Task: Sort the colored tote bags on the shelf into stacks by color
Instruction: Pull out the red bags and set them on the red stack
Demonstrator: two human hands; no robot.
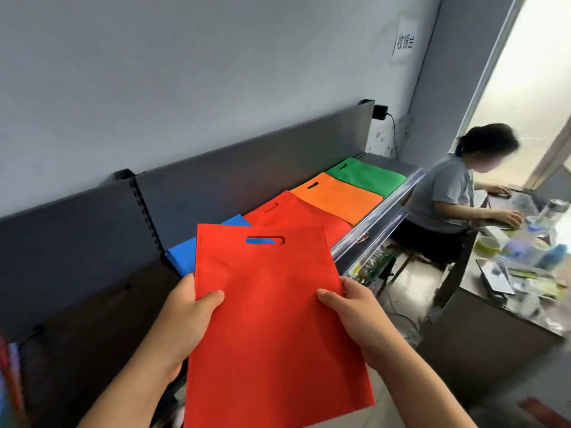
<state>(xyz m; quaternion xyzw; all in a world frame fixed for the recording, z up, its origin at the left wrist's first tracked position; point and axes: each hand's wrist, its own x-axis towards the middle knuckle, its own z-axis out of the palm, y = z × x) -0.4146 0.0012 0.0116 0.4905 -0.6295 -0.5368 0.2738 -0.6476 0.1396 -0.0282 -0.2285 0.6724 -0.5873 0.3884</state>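
I've got a red tote bag (pixel 272 319) held up flat in front of me, below the shelf (pixel 380 217), handle slot pointing to 12 o'clock. My left hand (pixel 185 316) pinches its left edge, thumb on top, and my right hand (pixel 355 313) does the same on the right edge, so both hands hold this bag firmly.

On the shelf, running out toward 1 o'clock: blue stack (pixel 182 254) right behind the bag, then the red stack (pixel 296 214), orange stack (pixel 336 196), green stack (pixel 367 176) at the far end.

Next I guess it goes on the red stack. The risk is that the fabric is floppy, so it could fold under or land crooked and overlap blue or orange, since the stacks touch. A sloppy drop near the front lip could slide it off.

At 3 o'clock another person (pixel 448 193) sits at a cluttered desk (pixel 494 319), well apart.
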